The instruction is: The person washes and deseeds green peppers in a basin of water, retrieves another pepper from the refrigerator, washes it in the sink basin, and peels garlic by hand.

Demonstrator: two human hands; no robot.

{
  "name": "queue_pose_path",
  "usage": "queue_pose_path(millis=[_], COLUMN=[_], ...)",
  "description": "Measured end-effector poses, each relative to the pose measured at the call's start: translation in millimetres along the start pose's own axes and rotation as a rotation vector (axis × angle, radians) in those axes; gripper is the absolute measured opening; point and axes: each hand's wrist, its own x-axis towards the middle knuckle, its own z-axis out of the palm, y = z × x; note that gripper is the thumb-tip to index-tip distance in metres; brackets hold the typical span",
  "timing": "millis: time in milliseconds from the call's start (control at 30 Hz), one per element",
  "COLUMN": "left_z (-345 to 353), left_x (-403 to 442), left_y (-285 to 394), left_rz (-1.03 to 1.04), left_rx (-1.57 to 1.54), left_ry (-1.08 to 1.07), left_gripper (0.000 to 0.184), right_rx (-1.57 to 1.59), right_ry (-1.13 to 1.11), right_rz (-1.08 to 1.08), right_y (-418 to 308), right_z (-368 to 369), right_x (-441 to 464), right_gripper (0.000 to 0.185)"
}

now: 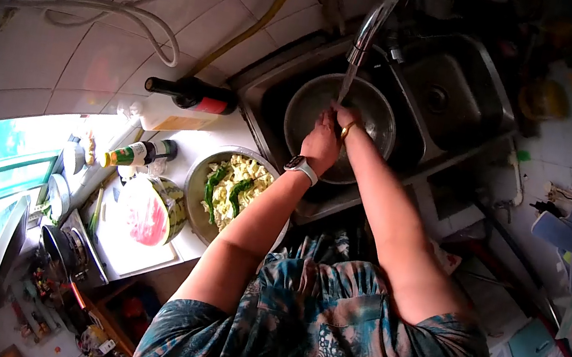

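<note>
My left hand, with a white-strapped watch at the wrist, is over a round metal bowl in the left sink basin. Against it is my right hand, which has a yellow bracelet. Both are under the stream from the chrome faucet, with fingers drawn together. Whatever may be between them is hidden. On the counter left of my left forearm, a large metal bowl holds pale torn vegetable pieces and a few long green peppers.
The second sink basin is at the right. Along the left counter are a dark bottle with a red label, a smaller bottle and a cut watermelon. A pan sits lower left, near the window.
</note>
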Motion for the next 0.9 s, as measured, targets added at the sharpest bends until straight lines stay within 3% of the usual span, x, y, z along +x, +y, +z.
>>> queue_pose_path(millis=[33,67,167,233,267,333,400,467,533,600,633,700,767,800,900], left_z=[-0.6,-1.6,-1.0,15.0,20.4,23.5,-15.0,-20.3,-37.6,-47.1,-49.2,-49.4,-48.1,-47.9,-50.4], left_x=[-2.0,-3.6,-7.4,-0.1,3.4,5.4,-6.3,-12.3,-25.0,-35.3,-39.9,-48.9,-56.4,-59.4,-66.6], left_y=[1.3,2.7,1.2,-16.1,-24.7,-40.9,-21.5,-24.2,-12.0,-5.8,-6.1,-9.5,-14.4,-14.9,-11.6], left_rz=[-0.009,-0.013,-0.013,0.238,0.237,-0.109,-0.229,-0.305,-0.326,-0.347,-0.363,-0.385,-0.300,-0.305,-0.174], left_rx=[-0.008,-0.008,-0.095,-0.550,-0.554,-1.146,-1.141,-1.360,-1.417,-1.476,-1.480,-1.483,-1.389,-1.389,-1.309], left_ry=[-0.001,0.000,0.012,0.146,0.149,-0.008,-0.109,-0.183,-0.187,-0.191,-0.187,-0.178,-0.141,-0.138,-0.051], left_gripper=[0.062,0.062,0.064,0.061,0.061,0.056,0.056,0.058,0.059,0.061,0.063,0.065,0.071,0.071,0.074], right_rx=[-0.371,-0.373,-0.146,0.035,0.219,0.198,0.181,0.066,0.070,-0.206,-0.208,-0.401,-0.423,-0.482,-0.561], right_ry=[0.146,0.143,0.087,0.006,-0.075,-0.120,-0.173,-0.095,-0.155,-0.063,-0.063,0.166,0.210,0.249,0.281], right_rz=[-0.054,-0.053,-0.046,-0.084,-0.122,-0.187,-0.247,-0.026,0.010,-0.238,-0.231,-0.630,-0.702,-0.844,-0.914], right_y=[-4.7,-3.7,1.4,8.4,11.6,17.4,12.4,-6.1,9.0,15.7,17.4,12.2,-18.3,-26.5,-63.7], right_z=[2.3,1.0,-3.8,-0.6,-0.3,-2.8,-3.8,-10.6,-25.5,-34.0,-39.9,-53.5,-68.9,-77.6,-86.8], right_x=[10.0,15.0,22.6,9.3,0.4,-14.5,-31.9,-53.2,-37.1,-37.8,-37.6,-36.4,-35.1,-23.6,-3.1], right_gripper=[0.043,0.043,0.045,0.045,0.044,0.040,0.036,0.034,0.033,0.029,0.029,0.026,0.023,0.020,0.023])
